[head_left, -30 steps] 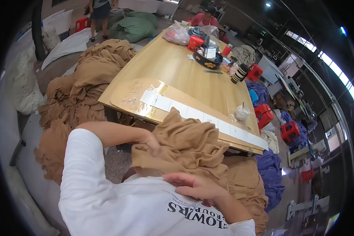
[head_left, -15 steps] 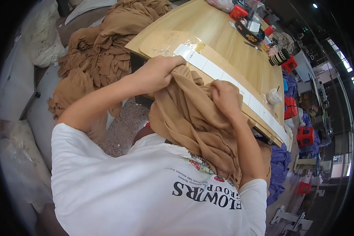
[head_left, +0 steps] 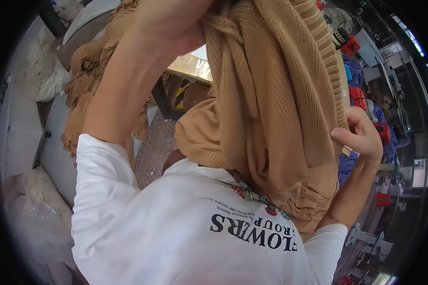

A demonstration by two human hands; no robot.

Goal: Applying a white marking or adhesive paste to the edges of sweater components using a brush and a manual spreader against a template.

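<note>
A tan knitted garment (head_left: pixel 276 95) with a ribbed edge hangs in loose folds before my chest, its lower part bunched against my shirt. My left hand (head_left: pixel 180 28) is raised at the top of the view and closed on the garment's upper part; its fingertips are hidden by the cloth and the picture's edge. Lower down on the right, my right hand (head_left: pixel 364 135) pinches the garment's side by the ribbed edge, thumb on the near face.
Behind the garment, the wooden table (head_left: pixel 188 66) is mostly hidden. Piles of tan knitwear (head_left: pixel 88 71) lie to the left, near a clear plastic bag (head_left: pixel 43 71). Red stools (head_left: pixel 358 98) and purple cloth (head_left: pixel 349 166) are at the right.
The garment has been lifted from the table edge toward me and spread upward. My left hand has risen; my right hand has moved right and down along the ribbed edge.
</note>
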